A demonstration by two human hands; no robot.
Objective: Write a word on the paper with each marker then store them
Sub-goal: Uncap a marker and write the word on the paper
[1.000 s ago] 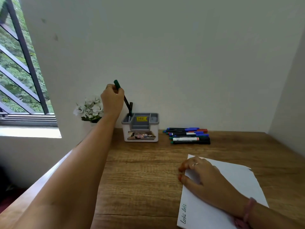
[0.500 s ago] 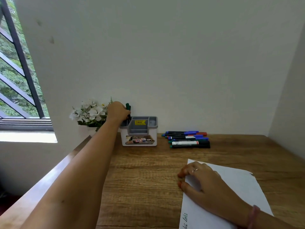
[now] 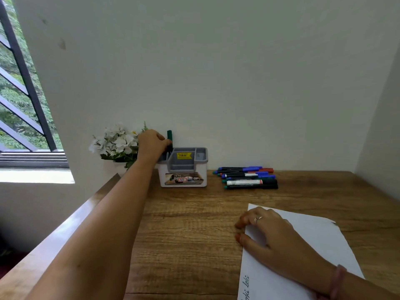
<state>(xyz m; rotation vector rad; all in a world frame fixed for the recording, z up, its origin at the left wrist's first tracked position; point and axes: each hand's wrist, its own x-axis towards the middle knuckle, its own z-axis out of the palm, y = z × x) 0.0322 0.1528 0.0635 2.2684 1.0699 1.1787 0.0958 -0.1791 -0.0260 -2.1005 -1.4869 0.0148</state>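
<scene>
Two hands: both over the desk (image 3: pixel 186 226), well apart.
Left hand (image 3: pixel 153 144): reaches to the far left corner, fingers curled round the green marker (image 3: pixel 169 135).
Green marker: upright, its lower end down in the left compartment of the holder (image 3: pixel 183 167), its cap above the rim.
Holder: white and grey, against the wall, a yellow price tag on its middle section; it stands just beside the flowers (image 3: pixel 116 142).
Right hand (image 3: pixel 273 237): lies flat on the paper (image 3: pixel 311 241), fingers spread and relaxed, gripping nothing; a ring on one finger, a band on the wrist.
Paper: white, at the near right, green handwriting at its near left edge.
Other markers (image 3: pixel 246 177): a pile lying on their sides on the desk, just right of the holder; blue, red, green and black caps show.
Window (image 3: pixel 19 100): far left, dark bars across green leaves.
</scene>
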